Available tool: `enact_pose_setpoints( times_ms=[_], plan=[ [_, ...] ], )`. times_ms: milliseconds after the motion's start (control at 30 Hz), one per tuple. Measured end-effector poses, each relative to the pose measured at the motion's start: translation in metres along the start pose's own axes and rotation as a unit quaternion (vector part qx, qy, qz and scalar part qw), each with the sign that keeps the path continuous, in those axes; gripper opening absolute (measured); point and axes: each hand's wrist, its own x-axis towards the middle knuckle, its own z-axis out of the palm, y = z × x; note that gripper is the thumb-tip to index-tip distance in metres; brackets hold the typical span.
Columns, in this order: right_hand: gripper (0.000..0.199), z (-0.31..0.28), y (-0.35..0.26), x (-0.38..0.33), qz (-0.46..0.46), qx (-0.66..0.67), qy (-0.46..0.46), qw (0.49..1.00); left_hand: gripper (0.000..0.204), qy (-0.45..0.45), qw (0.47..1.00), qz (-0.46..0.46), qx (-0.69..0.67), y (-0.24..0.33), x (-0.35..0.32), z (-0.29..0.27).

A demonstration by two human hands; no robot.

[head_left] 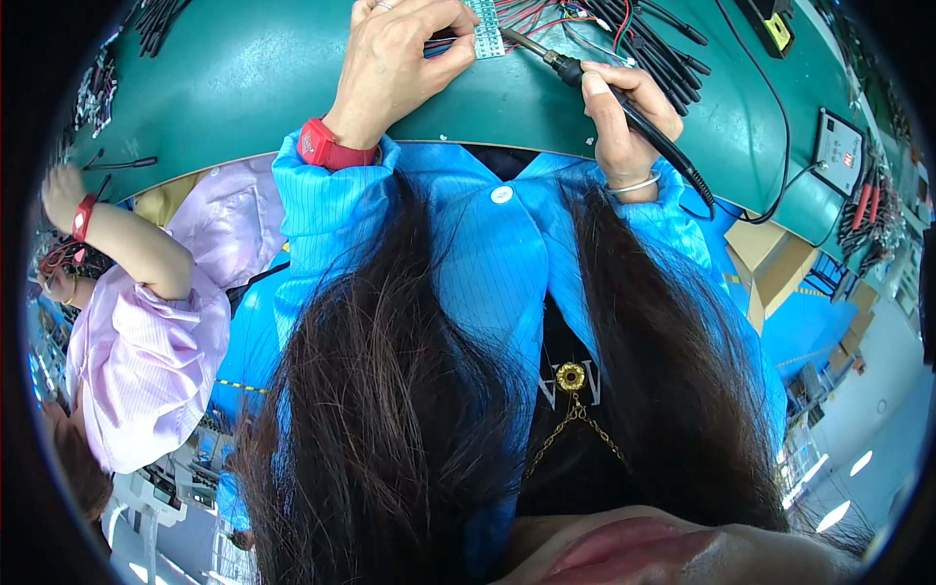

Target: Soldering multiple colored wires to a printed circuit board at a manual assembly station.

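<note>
At the top centre of the frame, the left hand (395, 63) pinches a thin perforated pale strip (487, 29) on the smooth green table (244, 78). The right hand (624, 112) closes its grip around a slim black soldering iron (585, 73), whose metal tip touches the strip beside red and black wires (585, 19).

both forearms come up from the blue sleeves toward the top edge. the left hand (395, 58) lies knuckles up, wrist slightly bent, fingers curled forward and pinched together at their tips; a ring sits on one finger and a red band circles the wrist. the right hand (624, 112) stands well apart from it, turned on its side, fingers wrapped in a closed pen-like grip with the thumb pressed along the top; a thin pale bangle rings that wrist. both cuffs end just below the wrists.
</note>
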Motion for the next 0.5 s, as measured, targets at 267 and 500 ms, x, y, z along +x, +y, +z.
enact_pose_setpoints(
  times_ms=[267,500],
  plan=[
    [0.012,0.0003,0.0025,-0.0017,-0.011,-0.017,-0.002,1.000,0.004,-0.002,1.000,-0.003,-0.003,-0.0034,-0.0021,0.0059],
    [0.012,-0.0007,-0.0001,-0.0011,-0.012,-0.027,-0.002,1.000,0.004,-0.003,1.000,-0.005,-0.003,-0.0035,-0.0001,0.0081]
  ],
)
